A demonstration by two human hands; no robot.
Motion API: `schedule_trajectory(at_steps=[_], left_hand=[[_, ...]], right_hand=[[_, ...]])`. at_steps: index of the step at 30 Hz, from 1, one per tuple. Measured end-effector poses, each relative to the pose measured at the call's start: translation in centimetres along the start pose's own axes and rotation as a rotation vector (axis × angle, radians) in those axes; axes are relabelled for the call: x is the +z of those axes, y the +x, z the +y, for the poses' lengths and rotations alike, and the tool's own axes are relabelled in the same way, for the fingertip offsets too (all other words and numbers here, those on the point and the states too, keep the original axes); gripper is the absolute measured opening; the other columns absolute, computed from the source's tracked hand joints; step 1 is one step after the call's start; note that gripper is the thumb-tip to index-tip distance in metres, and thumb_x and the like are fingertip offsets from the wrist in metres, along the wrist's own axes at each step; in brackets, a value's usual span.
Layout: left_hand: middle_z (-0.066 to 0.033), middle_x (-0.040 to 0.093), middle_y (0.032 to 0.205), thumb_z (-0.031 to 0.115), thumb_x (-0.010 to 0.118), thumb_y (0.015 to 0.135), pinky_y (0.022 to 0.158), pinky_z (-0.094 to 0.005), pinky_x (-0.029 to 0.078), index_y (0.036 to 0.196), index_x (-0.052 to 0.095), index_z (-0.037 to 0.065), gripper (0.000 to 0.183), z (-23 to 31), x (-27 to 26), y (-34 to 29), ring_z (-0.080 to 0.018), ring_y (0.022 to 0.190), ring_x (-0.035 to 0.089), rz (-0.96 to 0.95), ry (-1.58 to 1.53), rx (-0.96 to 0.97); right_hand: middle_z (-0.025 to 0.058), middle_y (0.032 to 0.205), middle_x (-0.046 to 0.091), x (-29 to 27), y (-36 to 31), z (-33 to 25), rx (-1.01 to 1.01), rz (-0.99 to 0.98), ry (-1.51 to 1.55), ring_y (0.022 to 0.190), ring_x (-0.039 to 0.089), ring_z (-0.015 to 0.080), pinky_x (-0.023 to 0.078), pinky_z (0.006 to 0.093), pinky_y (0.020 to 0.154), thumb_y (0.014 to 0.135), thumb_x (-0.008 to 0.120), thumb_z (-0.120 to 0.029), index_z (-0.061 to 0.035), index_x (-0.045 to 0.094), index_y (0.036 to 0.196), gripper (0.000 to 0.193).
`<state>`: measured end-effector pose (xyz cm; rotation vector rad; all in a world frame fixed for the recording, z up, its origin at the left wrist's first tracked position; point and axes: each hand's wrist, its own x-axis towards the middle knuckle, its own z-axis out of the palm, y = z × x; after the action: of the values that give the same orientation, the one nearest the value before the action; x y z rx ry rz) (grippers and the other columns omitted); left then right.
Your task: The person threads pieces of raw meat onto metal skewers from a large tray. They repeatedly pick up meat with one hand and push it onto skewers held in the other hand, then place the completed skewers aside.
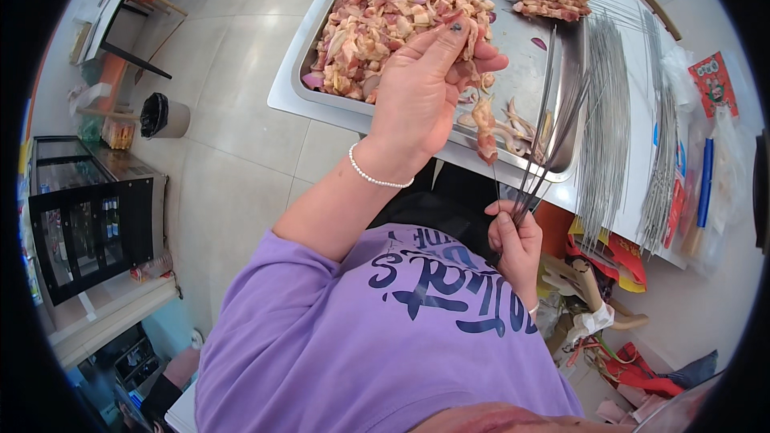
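My left hand (433, 72), with a beaded bracelet at the wrist, is closed at the tip of a thin metal skewer (496, 180). Its fingers pinch a piece of raw meat, mostly hidden by the hand. Other pieces of meat (485, 132) are threaded on the skewer below these fingers. My right hand (516, 242) grips the skewer's lower end, along with a bundle of several bare skewers (552, 140) fanning upward. Beneath my left hand, a large metal tray (345, 104) holds a heap of cut raw meat (393, 12) mixed with purple onion pieces.
Finished meat skewers (549, 0) lie at the tray's far right. Onion strips (517, 124) rest in its near corner. Many loose metal skewers (607, 128) are spread on the white table (638, 56) to the right. A bin (164, 116) and a glass-door fridge (92, 220) stand left.
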<state>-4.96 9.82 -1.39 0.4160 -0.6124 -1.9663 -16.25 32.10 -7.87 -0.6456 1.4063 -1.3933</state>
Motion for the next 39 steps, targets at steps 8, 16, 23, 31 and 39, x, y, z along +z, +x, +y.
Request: schedule_trajectory(at_steps=[8,16,23,31,39], left_hand=[[-0.0113,0.070,0.094,0.020,0.053,0.104,0.087,-0.0349,0.056,0.117,0.063,-0.002,0.028,0.2,-0.9,-0.1,-0.0245,0.092,0.071,-0.055,0.229,0.033],[-0.0146,0.071,0.096,0.019,0.050,0.105,0.083,-0.0328,0.057,0.121,0.062,-0.006,0.032,1.2,-1.5,0.4,-0.0247,0.092,0.071,-0.141,0.302,0.130],[-0.0137,0.071,0.096,0.018,0.052,0.104,0.083,-0.0334,0.058,0.116,0.064,-0.006,0.029,1.7,-1.6,0.4,-0.0234,0.092,0.071,-0.143,0.324,0.163],[-0.0123,0.071,0.093,0.016,0.055,0.103,0.085,-0.0327,0.057,0.108,0.066,-0.004,0.023,-0.2,-0.4,-0.4,-0.0225,0.089,0.070,-0.002,0.040,0.175],[-0.0125,0.071,0.099,0.017,0.052,0.104,0.090,-0.0346,0.055,0.113,0.064,-0.001,0.024,-1.0,-0.8,-0.6,-0.0257,0.097,0.070,-0.075,0.104,0.137]], right_hand=[[-0.0044,0.068,0.046,-0.1,-0.5,-0.7,0.020,-0.006,0.047,0.058,0.037,0.0027,0.027,0.0189,0.052,0.102,0.052,-0.009,0.0028,0.063,0.107,0.016],[-0.0049,0.067,0.046,0.0,-0.9,-1.2,0.037,-0.039,0.012,0.057,0.036,0.0026,0.027,0.0190,0.052,0.102,0.053,-0.009,0.0031,0.062,0.106,0.016],[-0.0049,0.067,0.046,-0.1,-1.1,-1.7,0.081,-0.038,0.038,0.057,0.036,0.0026,0.027,0.0192,0.052,0.102,0.051,-0.008,0.0026,0.062,0.106,0.016],[-0.0041,0.067,0.047,0.8,-0.9,-1.1,0.047,-0.041,0.024,0.057,0.038,0.0027,0.029,0.0191,0.053,0.102,0.052,-0.009,0.0030,0.062,0.106,0.017],[-0.0042,0.066,0.047,1.2,-0.5,-1.5,0.048,-0.040,0.049,0.057,0.038,0.0029,0.029,0.0193,0.052,0.102,0.051,-0.009,0.0035,0.062,0.106,0.017]])
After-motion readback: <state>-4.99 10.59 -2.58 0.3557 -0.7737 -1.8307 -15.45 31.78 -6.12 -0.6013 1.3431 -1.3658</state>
